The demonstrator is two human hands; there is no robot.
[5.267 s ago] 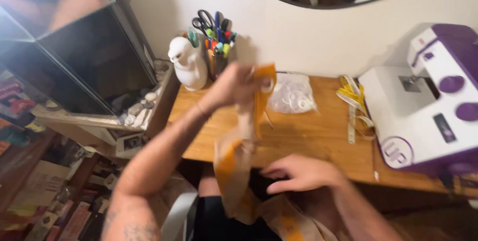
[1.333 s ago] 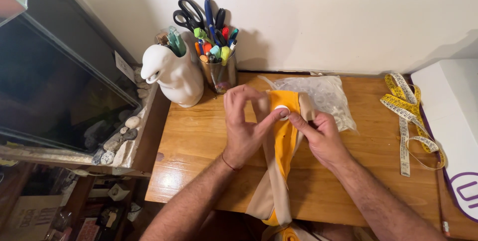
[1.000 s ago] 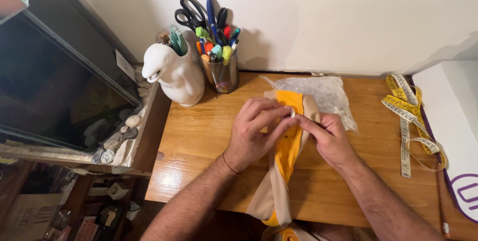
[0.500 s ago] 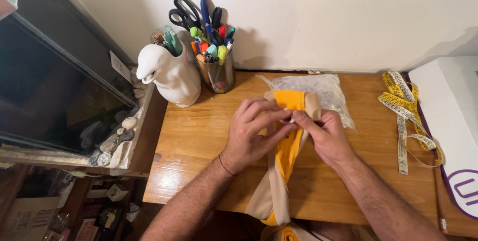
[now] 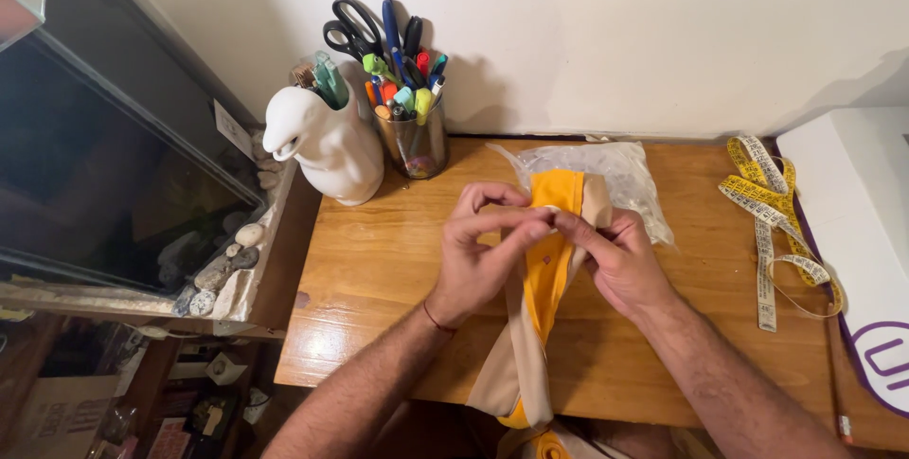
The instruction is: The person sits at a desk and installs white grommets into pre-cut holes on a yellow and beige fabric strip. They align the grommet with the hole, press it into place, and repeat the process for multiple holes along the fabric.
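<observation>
At the centre of the frame we see both hands meeting over a strip of yellow and beige fabric (image 5: 547, 274) that lies lengthwise on the wooden tabletop (image 5: 379, 260) and hangs off its near edge at the bottom of the picture. Our left hand (image 5: 485, 252) comes in from the lower left, its fingers (image 5: 516, 229) clenched on the upper part of the fabric, thumb and forefinger pinching close to the yellow band. Our right hand (image 5: 620, 258) comes in from the lower right, and its fingers (image 5: 578, 230) pinch the same spot from the other side, so the fingertips of the two hands touch or nearly touch. Whether something small is held between them we cannot tell.

Just behind the fabric's top end lies a clear plastic bag (image 5: 625, 180), partly under the cloth. Toward the upper left of the tabletop stands a white animal-shaped ceramic holder (image 5: 327, 142), and just beside it a cup (image 5: 417, 142) packed with pens, markers and black-handled scissors (image 5: 352, 28). At the right, a yellow measuring tape (image 5: 772, 217) lies in loose loops, near a white and purple machine (image 5: 866, 241) cut off by the frame's edge. At the left edge we see a glass tank (image 5: 104, 175) with pebbles along its rim.
</observation>
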